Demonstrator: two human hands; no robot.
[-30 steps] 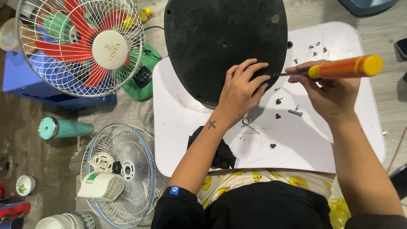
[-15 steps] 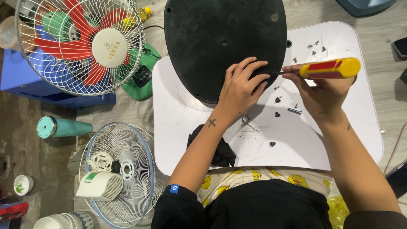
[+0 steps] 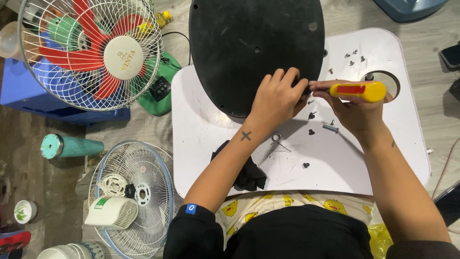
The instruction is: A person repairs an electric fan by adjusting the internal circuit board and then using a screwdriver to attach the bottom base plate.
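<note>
The screwdriver (image 3: 357,91) has dropped lower toward frame centre, gripped in the right hand (image 3: 354,112). The left hand (image 3: 278,98) presses the black oval base (image 3: 254,48); its tip seems hidden between the fingers.

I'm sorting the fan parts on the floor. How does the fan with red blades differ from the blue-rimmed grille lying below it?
The red-bladed fan is assembled, with blades and a cream hub cap inside its white cage; the blue-rimmed grille is a bare guard with no blades. The fan stands over a green base, while the grille lies flat with a white motor housing on it. Both are round wire guards left of the white table.
</note>
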